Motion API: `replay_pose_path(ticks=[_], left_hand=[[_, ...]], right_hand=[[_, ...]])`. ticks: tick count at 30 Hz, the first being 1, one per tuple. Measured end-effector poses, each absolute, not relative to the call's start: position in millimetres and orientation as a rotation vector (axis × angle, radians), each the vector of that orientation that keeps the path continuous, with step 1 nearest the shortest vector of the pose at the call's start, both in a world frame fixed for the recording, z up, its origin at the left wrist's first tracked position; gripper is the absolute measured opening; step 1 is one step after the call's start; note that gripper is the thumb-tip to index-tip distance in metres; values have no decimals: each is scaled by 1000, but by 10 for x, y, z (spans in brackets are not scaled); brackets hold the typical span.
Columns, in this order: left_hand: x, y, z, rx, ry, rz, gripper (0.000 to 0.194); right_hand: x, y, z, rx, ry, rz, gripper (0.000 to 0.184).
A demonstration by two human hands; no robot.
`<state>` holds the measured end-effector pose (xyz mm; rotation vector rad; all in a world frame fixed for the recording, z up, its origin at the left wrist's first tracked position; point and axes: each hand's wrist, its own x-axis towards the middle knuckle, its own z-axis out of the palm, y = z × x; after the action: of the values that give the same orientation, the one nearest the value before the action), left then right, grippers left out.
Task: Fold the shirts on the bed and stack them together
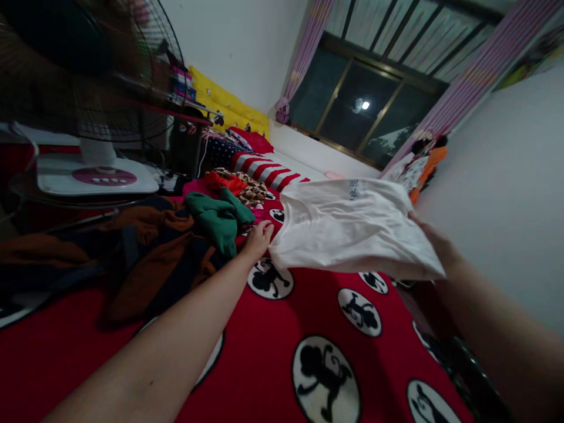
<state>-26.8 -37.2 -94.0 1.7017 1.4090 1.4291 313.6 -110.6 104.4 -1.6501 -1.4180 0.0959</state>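
Just right of the frame's centre, the white shirt [348, 226] stretches above the red bedspread [251, 358], left hand [259, 239] pinching one end, right hand [436, 241] gripping the other: spreading, it seems, the next move calling for even tension.

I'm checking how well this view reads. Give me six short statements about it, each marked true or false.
1. The right hand touches the white T-shirt. True.
2. The T-shirt's neckline is nearer the right hand. False: it is nearer the left hand.
3. The red bedspread has monkey prints. True.
4. The curtains cover the whole window. False: they hang at its sides.
5. An electric fan stands at the picture's left. True.
6. The green garment lies right of the T-shirt. False: it lies left.
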Motion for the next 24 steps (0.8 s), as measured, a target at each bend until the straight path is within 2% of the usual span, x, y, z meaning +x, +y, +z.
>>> replay_pose_path(ticks=[1,2,5,8,13,17,21,24], left_hand=[[-265,-369,-950,1706,1407,1430,33],[-262,-369,-958,1713,1405,1429,33],[-252,-380,-972,1754,1402,1417,33],[-247,-403,-970,1804,1394,1388,36],[-200,-464,-930,1936,1382,1379,36],[-72,-561,-927,1999,1339,1291,39],[46,-682,-963,2249,1364,1056,45],[71,-743,-967,2464,1412,888,47]], right_hand=[[3277,-1217,800,-1805,-1307,393,49],[3406,-1329,560,-1894,-1147,512,46],[3696,-1624,-26,-2010,-940,463,30],[3831,-1796,-327,-2004,-929,378,17],[3843,-1808,-443,-2006,-1160,183,33],[3815,-1760,-504,-2336,-1489,-176,39],[3796,-1724,-611,-2616,-1444,-73,59],[3760,-1687,-638,-2582,-1503,-135,50]])
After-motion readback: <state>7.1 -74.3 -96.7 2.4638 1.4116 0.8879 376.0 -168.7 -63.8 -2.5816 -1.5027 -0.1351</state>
